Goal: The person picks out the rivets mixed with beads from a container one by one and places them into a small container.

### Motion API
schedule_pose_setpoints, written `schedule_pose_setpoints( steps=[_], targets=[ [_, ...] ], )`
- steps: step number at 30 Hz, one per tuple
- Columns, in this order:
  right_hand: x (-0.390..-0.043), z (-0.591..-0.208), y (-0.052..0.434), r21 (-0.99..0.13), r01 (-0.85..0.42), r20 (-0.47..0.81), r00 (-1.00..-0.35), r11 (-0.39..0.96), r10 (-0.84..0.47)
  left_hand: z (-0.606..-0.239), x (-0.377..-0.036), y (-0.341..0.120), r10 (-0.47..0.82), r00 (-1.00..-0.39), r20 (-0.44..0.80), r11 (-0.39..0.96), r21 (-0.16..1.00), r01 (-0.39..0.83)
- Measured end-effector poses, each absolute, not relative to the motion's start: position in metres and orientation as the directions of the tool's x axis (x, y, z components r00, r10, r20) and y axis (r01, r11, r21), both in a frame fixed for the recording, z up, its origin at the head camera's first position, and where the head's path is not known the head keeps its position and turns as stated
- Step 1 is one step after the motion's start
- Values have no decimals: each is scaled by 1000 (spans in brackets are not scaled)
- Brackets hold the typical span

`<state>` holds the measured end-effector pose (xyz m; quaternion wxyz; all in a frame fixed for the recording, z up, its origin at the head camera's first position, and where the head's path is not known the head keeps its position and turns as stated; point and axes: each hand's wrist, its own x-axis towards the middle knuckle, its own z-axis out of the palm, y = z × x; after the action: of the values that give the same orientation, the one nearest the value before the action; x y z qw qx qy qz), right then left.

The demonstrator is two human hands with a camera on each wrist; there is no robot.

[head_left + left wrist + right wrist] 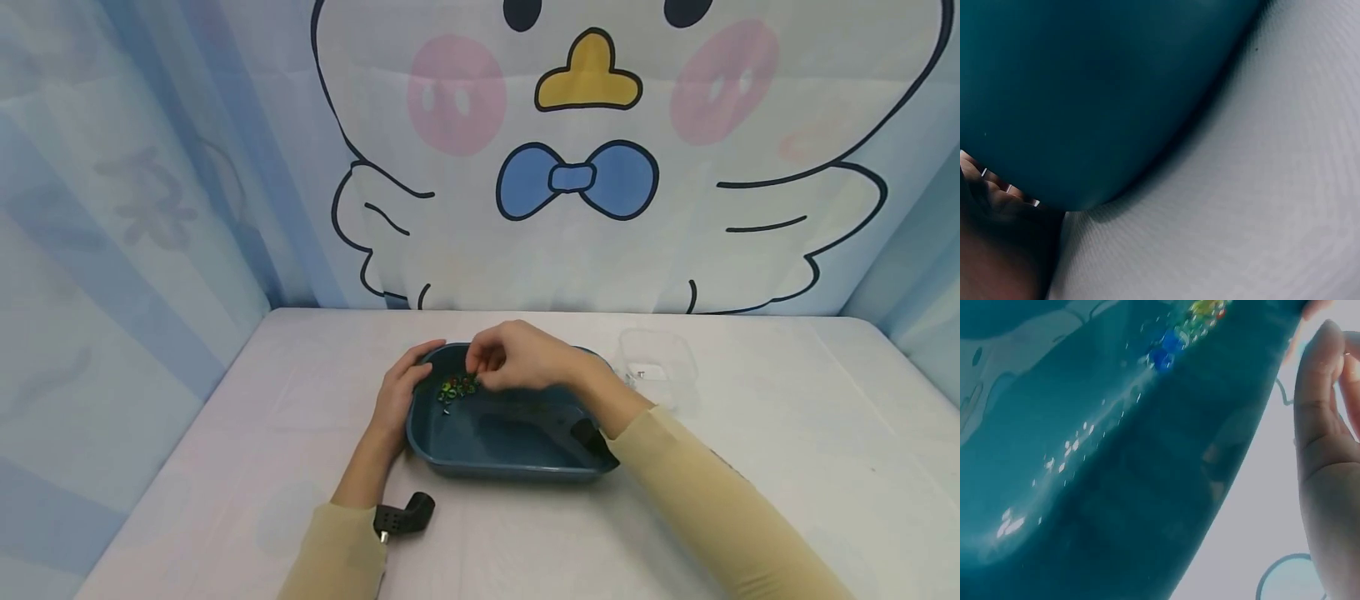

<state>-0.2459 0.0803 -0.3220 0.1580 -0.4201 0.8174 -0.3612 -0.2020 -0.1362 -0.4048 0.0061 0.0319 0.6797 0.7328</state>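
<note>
A dark blue-green basin (510, 471) stands on the white-covered table. My left hand (396, 396) grips its left end, the thumb over the rim and the fingers along the outer wall; in the left wrist view the curled fingers (1000, 194) show beside the basin. Small shiny beads (455, 388), green, yellow and red, lie clustered at the basin's left; blue beads (1166, 353) show too. Just above the cluster is my right hand (521, 357), thumb and forefinger brought together. I cannot tell whether a bead is between those fingertips.
A clear plastic box (660, 358) stands right of the basin, behind my right forearm, with something tiny inside. A curtain (570, 250) printed with a cartoon bird hangs behind the table. A black wrist camera (405, 514) juts from my left sleeve.
</note>
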Motion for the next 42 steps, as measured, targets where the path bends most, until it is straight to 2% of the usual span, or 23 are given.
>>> schedule_pose_setpoints(
  steps=[7,23,34,42],
  targets=[
    [-248,-316,86,-743,-541,57,-637,394,-768,-404,-203,-136,43,-998,37,-92,995,33],
    [-247,-287,106,-761,-521,101,-683,387,-723,-406,-203,-139,33,-999,32,-95,995,29],
    [-244,-277,142,-796,-504,185,-730,335,-658,-407,-203,-138,47,-998,29,-85,996,25],
    [-244,-273,168,-790,-489,211,-784,370,-584,-407,-203,-137,52,-998,31,-92,995,27]
  ],
)
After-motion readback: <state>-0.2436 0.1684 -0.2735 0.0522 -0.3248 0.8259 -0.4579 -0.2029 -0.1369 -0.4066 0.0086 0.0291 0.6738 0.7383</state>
